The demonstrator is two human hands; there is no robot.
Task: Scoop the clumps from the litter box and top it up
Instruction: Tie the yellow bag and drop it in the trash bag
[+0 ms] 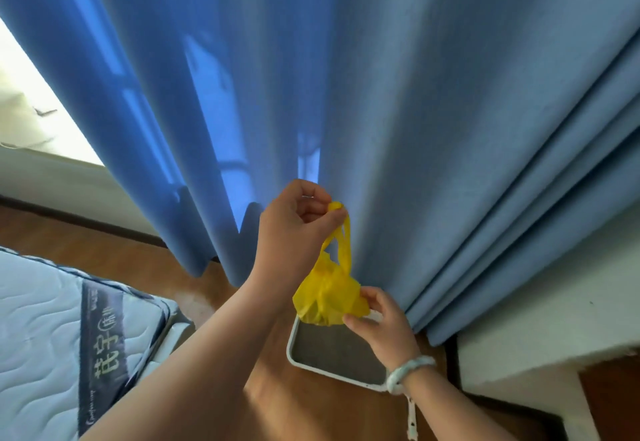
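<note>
my left hand (pixel 298 222) is raised in front of the curtain (pixel 381 94), thumb and curled fingers pinching the bag (pixel 329 288) by its thin yellow handles. my right hand (pixel 381 326), lower and to the right, pinches the bunched bottom of the bag between thumb and fingertips. the bag hangs just over the far left corner of the box (pixel 291 343), which sits on the floor (pixel 311 406) against the curtain's hem, right of the mattress (pixel 41 319). the litter (pixel 332 347) looks flat and grey; i can't pick out clumps from here. no scoop and no fresh litter are in view. i can't tell whether the bag holds anything. my guess is i'm readying it for the clumps, so scooping and topping up are both left to do.
</note>
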